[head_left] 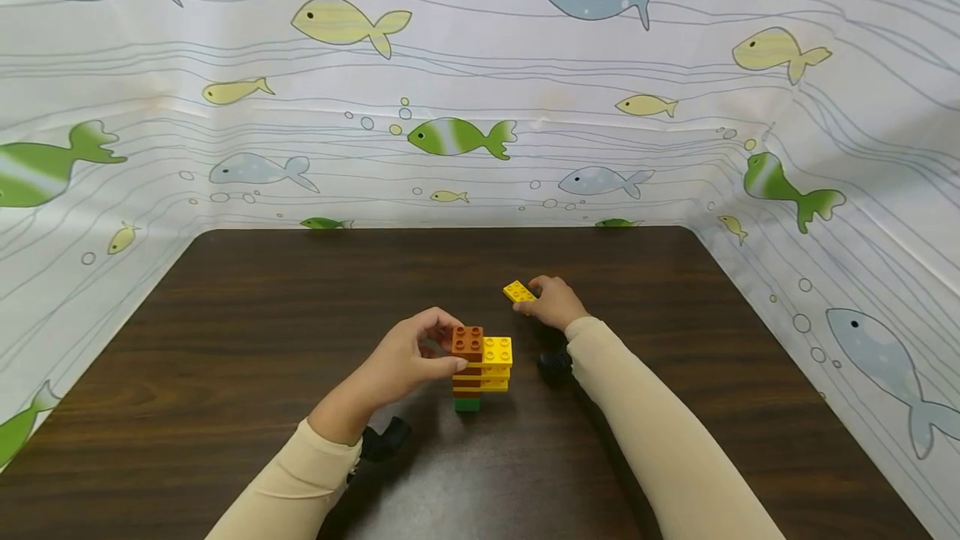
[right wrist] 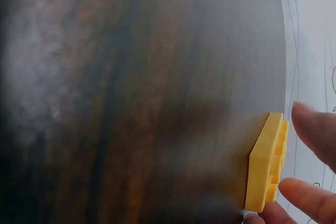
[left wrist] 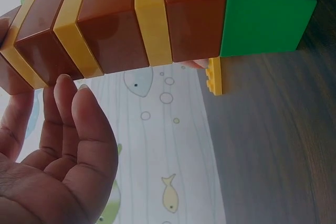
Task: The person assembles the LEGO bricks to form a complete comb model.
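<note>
A tower of brown toy building bricks [head_left: 468, 345] layered with yellow plates [head_left: 497, 352] stands upright on a green base brick [head_left: 467, 404]. The yellow plates jut out to the right. Near the tower's top, my left hand [head_left: 401, 357] holds it from the left, thumb at the front and a finger behind. In the left wrist view, fingertips [left wrist: 65, 85] touch the brown side. Farther back lies a loose yellow plate [head_left: 519, 293], studs up. My right hand [head_left: 553, 303] is at its right end, fingers loosely bent; in the right wrist view a fingertip [right wrist: 289, 184] meets its studs.
A dark wood-grain table [head_left: 315, 290] carries everything. A white fish-patterned sheet [head_left: 480, 65] rises behind it and along both sides. Black wrist-worn devices [head_left: 386, 440] sit beneath both wrists, close to the tabletop.
</note>
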The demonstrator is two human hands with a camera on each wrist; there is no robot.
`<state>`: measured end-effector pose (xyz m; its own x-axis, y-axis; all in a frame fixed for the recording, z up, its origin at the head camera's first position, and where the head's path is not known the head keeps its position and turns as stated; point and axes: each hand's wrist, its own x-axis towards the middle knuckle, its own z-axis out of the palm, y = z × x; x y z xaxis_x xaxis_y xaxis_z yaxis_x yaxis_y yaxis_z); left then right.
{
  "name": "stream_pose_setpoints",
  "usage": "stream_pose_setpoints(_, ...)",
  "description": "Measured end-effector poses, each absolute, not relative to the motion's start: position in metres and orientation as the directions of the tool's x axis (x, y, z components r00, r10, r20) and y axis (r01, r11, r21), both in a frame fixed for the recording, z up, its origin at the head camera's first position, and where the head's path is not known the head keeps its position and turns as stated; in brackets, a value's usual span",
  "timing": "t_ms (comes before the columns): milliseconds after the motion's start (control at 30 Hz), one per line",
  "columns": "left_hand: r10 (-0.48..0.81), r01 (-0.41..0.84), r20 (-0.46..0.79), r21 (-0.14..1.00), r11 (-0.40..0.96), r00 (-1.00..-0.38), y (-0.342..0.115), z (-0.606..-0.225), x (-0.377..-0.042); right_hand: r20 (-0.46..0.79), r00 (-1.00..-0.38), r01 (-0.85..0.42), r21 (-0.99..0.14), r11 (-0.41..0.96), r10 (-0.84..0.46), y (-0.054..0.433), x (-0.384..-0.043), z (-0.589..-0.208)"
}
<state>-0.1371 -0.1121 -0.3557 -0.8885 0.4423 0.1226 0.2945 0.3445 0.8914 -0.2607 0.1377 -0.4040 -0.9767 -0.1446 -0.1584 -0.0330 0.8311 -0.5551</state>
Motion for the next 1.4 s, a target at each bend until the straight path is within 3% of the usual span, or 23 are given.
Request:
stream_pose_setpoints(733,0.452,0.311,0.135,0.887,0.342,-0.882,-0.111,-0.358,-0.139,-0.173,-0.977,-0.038,-0.422,0.906,-0.121,0.132,-0.268,-0.41)
stream_pose_setpoints(1400,0.457,0.304,0.128,0.892,0.335,-0.88,-0.113,-0.356,-0.137,-0.018,-0.963,-0.218,-0.533,0.817,-0.269,0.133,-0.246,-0.388)
